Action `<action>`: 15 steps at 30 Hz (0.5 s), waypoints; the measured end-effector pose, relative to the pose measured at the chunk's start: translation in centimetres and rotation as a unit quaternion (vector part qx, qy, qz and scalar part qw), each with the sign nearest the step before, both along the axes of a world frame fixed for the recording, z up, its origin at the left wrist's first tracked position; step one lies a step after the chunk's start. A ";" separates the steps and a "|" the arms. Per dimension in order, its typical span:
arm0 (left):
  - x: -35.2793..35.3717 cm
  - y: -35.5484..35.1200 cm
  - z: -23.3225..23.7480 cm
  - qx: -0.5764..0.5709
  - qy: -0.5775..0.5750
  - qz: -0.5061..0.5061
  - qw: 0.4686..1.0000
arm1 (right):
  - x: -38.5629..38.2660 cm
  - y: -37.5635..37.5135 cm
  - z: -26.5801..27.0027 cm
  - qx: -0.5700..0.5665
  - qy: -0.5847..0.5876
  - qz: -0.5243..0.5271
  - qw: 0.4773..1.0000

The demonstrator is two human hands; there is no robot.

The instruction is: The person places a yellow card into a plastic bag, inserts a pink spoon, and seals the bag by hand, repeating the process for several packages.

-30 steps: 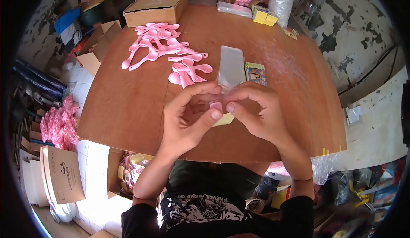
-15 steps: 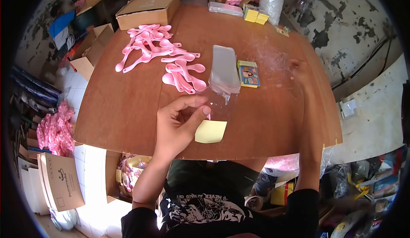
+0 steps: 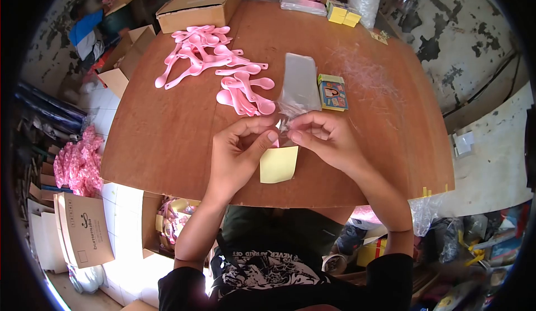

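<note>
My left hand (image 3: 240,152) pinches a clear plastic bag (image 3: 283,127) near the table's front edge. My right hand (image 3: 329,140) has its fingertips closed on the bag's other side, close to the crumpled top. Below the fingers a pale yellow card (image 3: 278,166) shows, along with a small bit of something pink, mostly hidden by my left thumb. Just beyond my hands lies a stack of flat clear bags (image 3: 299,79). A small stack of printed cards (image 3: 333,92) sits to its right. Loose pink plastic spoons (image 3: 195,62) are heaped on the left.
A closed cardboard box (image 3: 198,9) stands at the table's far left. Yellow card stacks (image 3: 343,14) and another pack of clear bags (image 3: 303,5) lie at the back. Thin plastic strips (image 3: 368,76) are scattered on the right. An open carton (image 3: 167,224) stands below the front edge.
My right hand has come in from the table's right side and now grips the bag beside my left hand. The view has shifted slightly.
</note>
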State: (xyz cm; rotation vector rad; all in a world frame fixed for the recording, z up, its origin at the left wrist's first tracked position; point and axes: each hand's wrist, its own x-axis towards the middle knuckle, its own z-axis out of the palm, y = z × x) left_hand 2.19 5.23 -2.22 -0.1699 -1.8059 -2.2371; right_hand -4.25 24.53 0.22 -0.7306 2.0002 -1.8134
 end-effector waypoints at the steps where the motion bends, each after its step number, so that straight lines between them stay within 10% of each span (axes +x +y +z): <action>1: 0.1 -0.2 0.1 0.016 -0.006 -0.015 1.000 | 0.1 -0.2 -0.4 -0.002 0.001 0.003 1.000; 15: -0.1 -1.4 -1.0 0.040 -0.047 -0.075 0.995 | 0.0 -0.2 -1.2 -0.042 0.057 -0.034 0.997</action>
